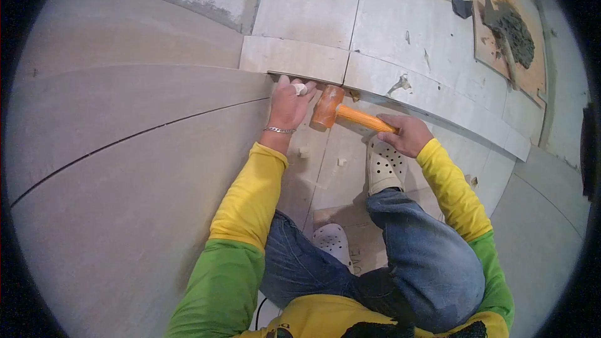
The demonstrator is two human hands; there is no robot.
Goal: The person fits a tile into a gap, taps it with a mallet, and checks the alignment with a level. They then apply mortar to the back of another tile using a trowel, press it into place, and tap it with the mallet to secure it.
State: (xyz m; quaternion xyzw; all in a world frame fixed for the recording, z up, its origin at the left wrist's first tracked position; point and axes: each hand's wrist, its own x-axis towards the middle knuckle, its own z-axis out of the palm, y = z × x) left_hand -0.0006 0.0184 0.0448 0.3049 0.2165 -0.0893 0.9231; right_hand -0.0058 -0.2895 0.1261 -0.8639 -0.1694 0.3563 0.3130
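The right hand (410, 136) is closed round the handle end of an orange mallet (366, 119) — its head lies beside the left hand (290, 105), near the lower edge of the raised tile strip (294, 56). The left hand's fingers are bent, with a small white piece (300, 89) among them. Grey mortar (516, 37) sits on a board (485, 47) — toward the floor's far right corner.

Lg beige wall tiles (125, 200) at L; pale tiled flr (297, 9).

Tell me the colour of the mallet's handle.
The mallet's handle is orange, seen best in the head view.
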